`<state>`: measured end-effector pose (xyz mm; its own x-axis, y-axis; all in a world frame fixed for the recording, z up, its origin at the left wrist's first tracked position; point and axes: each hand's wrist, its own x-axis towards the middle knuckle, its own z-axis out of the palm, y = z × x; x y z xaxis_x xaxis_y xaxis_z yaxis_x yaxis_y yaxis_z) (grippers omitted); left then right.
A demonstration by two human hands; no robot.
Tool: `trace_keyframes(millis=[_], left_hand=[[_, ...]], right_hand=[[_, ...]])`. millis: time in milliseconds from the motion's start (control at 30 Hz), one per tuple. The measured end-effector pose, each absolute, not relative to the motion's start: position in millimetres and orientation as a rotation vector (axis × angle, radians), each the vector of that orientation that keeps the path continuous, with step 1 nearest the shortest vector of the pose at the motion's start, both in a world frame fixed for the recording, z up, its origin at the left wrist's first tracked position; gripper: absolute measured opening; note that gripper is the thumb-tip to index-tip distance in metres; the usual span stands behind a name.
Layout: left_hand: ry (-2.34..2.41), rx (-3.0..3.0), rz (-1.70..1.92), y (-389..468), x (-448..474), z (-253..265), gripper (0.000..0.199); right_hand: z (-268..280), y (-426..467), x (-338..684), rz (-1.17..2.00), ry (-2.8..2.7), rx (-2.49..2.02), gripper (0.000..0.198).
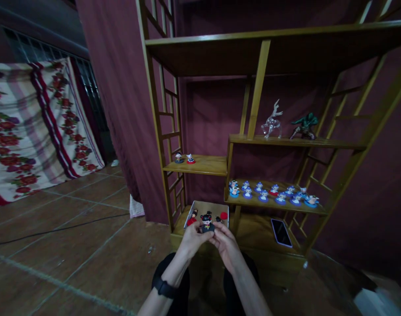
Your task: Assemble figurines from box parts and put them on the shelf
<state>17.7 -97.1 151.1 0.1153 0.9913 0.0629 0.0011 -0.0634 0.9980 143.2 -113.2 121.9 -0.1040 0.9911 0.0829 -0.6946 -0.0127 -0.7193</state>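
A drop is being risked, since the figurine [206,221] is being gripped only by the narrowed fingers of the left hand [191,241] and right hand [225,245], around its dark base; by a slip, the red-and-black pieces [219,219] in the box [213,207] just beyond could be getting struck. Black hair, two red-trimmed buns and an upright pose are being shown.

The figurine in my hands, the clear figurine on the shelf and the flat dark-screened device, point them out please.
Held figurine [207,223]: head view, on its front.
Clear figurine [272,126]: head view, on its body.
Dark-screened device [281,232]: head view, on its screen.
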Motion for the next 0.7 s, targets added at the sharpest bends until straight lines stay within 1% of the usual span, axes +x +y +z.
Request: trace_keyframes(millis=[100, 200, 333, 500, 633, 700], left_hand=[[1.075, 1.391, 1.161, -90, 14, 162, 0.039], [1.117, 1.494, 1.213, -78, 7, 187, 0.037], [1.078, 1.633, 1.338, -46, -3, 240, 0.037], [1.017, 1.838, 1.462, 21, 3, 304, 0.042], [1.196, 1.971, 1.366, 73, 21, 330, 0.038], [1.285, 1.977, 1.296, 91, 33, 334, 0.037]], right_hand=[[123, -107, 147, 1.533, -0.765, -0.589, 0.032], [110, -94, 154, 1.476, -0.843, -0.698, 0.033], [70, -74, 166, 1.323, -1.039, -0.876, 0.035], [12, -64, 181, 1.085, -1.247, -1.109, 0.035], [-20, -67, 194, 0.855, -1.375, -1.234, 0.036], [-28, -68, 201, 0.823, -1.410, -1.284, 0.040]])
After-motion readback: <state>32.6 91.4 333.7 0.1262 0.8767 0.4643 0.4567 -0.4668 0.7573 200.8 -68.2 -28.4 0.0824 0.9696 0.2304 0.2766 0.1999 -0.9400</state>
